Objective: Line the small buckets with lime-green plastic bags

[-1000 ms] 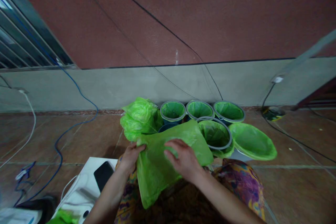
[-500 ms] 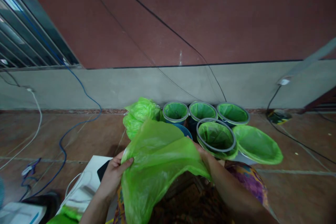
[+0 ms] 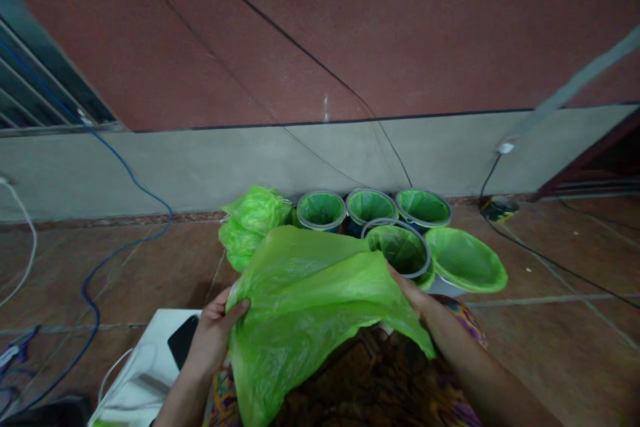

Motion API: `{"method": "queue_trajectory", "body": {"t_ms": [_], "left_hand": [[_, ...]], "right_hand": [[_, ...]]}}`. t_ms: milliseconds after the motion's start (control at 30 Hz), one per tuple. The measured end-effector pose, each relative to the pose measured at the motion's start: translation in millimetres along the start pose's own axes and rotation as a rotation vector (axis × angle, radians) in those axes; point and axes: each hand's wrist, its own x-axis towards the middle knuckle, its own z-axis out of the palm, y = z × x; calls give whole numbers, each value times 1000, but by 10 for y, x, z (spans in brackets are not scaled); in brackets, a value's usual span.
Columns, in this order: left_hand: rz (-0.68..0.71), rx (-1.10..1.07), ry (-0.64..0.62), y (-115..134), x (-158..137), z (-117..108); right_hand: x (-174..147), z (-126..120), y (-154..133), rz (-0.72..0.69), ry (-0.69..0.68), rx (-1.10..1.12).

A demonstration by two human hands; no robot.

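Observation:
A green plastic bag (image 3: 305, 300) is stretched out sideways over my lap between my two hands. My left hand (image 3: 220, 323) pinches its left edge, thumb on the near face. At the other end, my right hand (image 3: 407, 290) is up against the bag's right side; the plastic hides most of its fingers, so its grip does not show. Just beyond the bag stand several bins lined with green bags, among them a grey-rimmed bin (image 3: 400, 250) and a wider lined bin (image 3: 467, 260). A crumpled heap of green bags (image 3: 253, 220) lies to their left.
At my left, a white surface (image 3: 150, 363) carries a dark phone (image 3: 183, 340) and a white cable. A blue cable (image 3: 97, 267) runs across the tiled floor. By the wall at right sits a dark tin (image 3: 500, 208), with a black cable passing it.
The bag is spread wider to the right as my right hand has moved outward. A blue rim seen behind it before is now covered. My view has turned slightly to the right.

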Motion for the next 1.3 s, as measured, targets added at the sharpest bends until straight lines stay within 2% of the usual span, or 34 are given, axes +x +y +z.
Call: {"method": "queue_trajectory", "body": {"t_ms": [100, 167, 233, 300, 467, 633, 700, 767, 867, 967, 1033, 1100, 1200, 1300], "left_hand": [[-2, 9, 15, 11, -5, 24], [-5, 11, 28, 28, -11, 52], [-10, 12, 40, 40, -7, 78], [-12, 2, 47, 42, 12, 99], [-30, -57, 107, -25, 127, 160], [-83, -83, 118, -219, 298, 359], [-96, -96, 91, -303, 362, 485], [-116, -115, 50, -375, 411, 608], [-181, -109, -29, -465, 449, 735], [-272, -59, -86, -549, 453, 773], [-319, -21, -118, -601, 443, 772], [-342, 13, -155, -642, 427, 770], [-344, 65, -196, -671, 398, 781], [-327, 110, -197, -669, 374, 801]], "right_hand": [[110, -137, 14, 429, -420, 474], [122, -238, -10, 605, -539, 716], [95, -336, -63, 647, -506, 797], [54, -412, -135, 593, -391, 788], [-22, -564, -314, 339, 73, 638], [-170, -873, -423, 84, 242, 423], [-328, -1007, -401, 43, 315, 357], [-559, -1109, -304, 61, 380, 302], [-1000, -1196, -15, 192, 362, 216], [-1399, -1248, 315, 435, 195, 165], [-1537, -1286, 455, 591, 83, 138], [-1525, -1324, 503, 671, 71, 131], [-1281, -1345, 471, 686, 140, 244], [-1011, -1274, 438, 717, -15, 434]]}}
